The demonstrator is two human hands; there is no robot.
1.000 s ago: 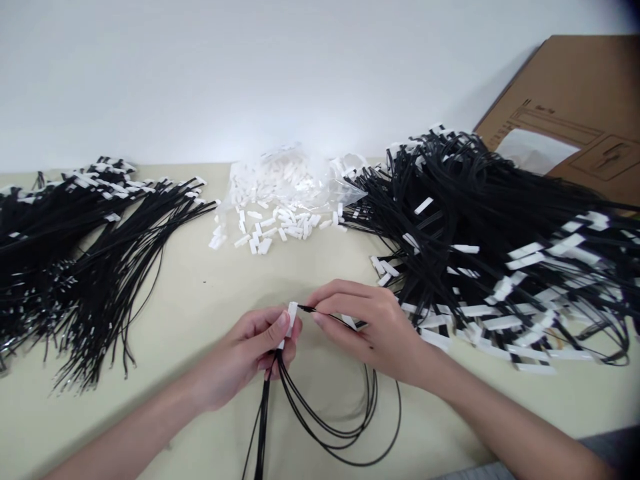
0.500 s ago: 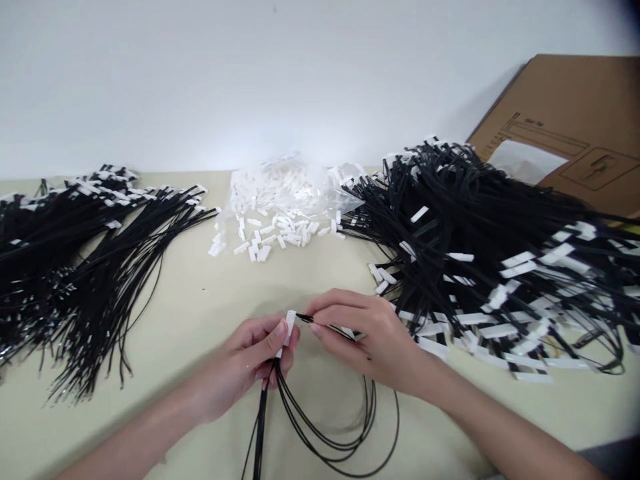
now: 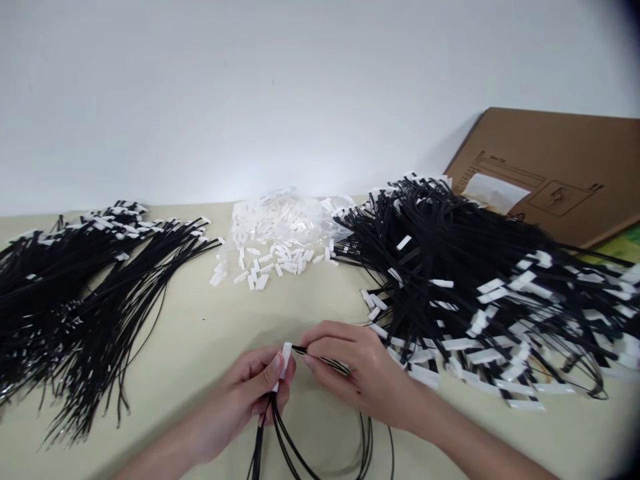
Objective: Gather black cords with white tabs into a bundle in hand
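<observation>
Two hands: the left hand [image 3: 250, 390] and the right hand [image 3: 360, 377]. Two big heaps of black cables, one at the bench's left edge [image 3: 75, 287], one at its right [image 3: 490, 287]. One clear bag of white connectors [image 3: 285, 220], the connectors too many to count. One cardboard box [image 3: 555, 173].

Two bare hands and forearms, nothing worn.

The left hand [image 3: 250, 393] and the right hand [image 3: 363, 373] carry no gloves, rings, watch or bracelets, and both wrists are uncovered. The forearms run bare to the bottom edge of the view, with no sleeve or cuff showing on either one. The fingers [image 3: 327, 330] are slim, and the fingernails are short, plain and unpainted; one thumbnail faces the camera on the left hand. No markings, plasters or tattoos show on either hand.
</observation>
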